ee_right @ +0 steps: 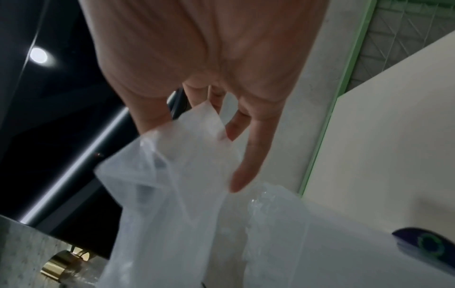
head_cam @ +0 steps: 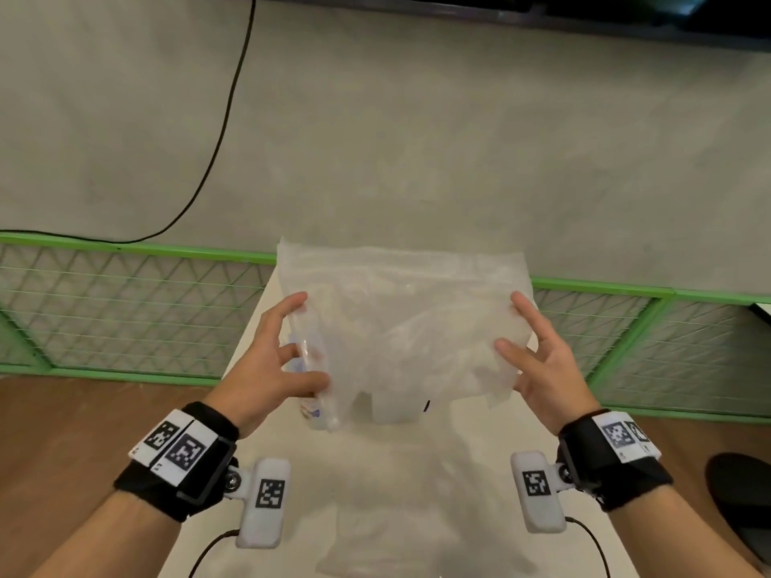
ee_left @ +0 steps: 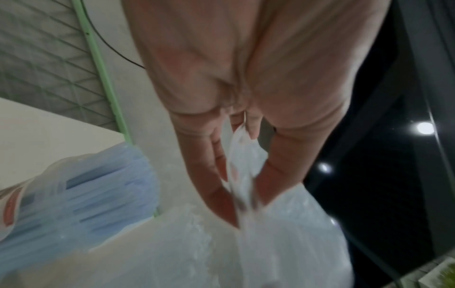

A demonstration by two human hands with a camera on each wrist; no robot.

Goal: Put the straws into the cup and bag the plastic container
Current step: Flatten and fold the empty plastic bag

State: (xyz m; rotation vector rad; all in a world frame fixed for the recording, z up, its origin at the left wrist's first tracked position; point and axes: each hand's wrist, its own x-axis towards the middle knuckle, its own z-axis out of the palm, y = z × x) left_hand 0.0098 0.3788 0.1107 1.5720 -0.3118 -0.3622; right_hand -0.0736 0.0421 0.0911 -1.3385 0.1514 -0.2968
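Observation:
I hold a translucent white plastic bag [head_cam: 400,323] up above the white table [head_cam: 471,448], one hand on each side. My left hand [head_cam: 313,340] pinches its left edge between thumb and fingers, which the left wrist view shows close up as the left hand [ee_left: 246,210] on bunched film [ee_left: 270,243]. On the opposite edge, my right hand [head_cam: 511,323] has its thumb in front and its fingers behind. A flap of the bag [ee_right: 197,126] rises between them at the right hand [ee_right: 194,155]. A printed cup [head_cam: 313,410] full of blue straws [ee_left: 98,194] stands behind the bag's left side. A pale clear shape [head_cam: 396,406] under the bag may be the container.
A green mesh fence [head_cam: 125,310] runs behind the table in front of a grey wall, and a black cable [head_cam: 225,118] hangs down that wall. Wooden floor lies on both sides. A dark round object [head_cam: 738,494] sits low on the right.

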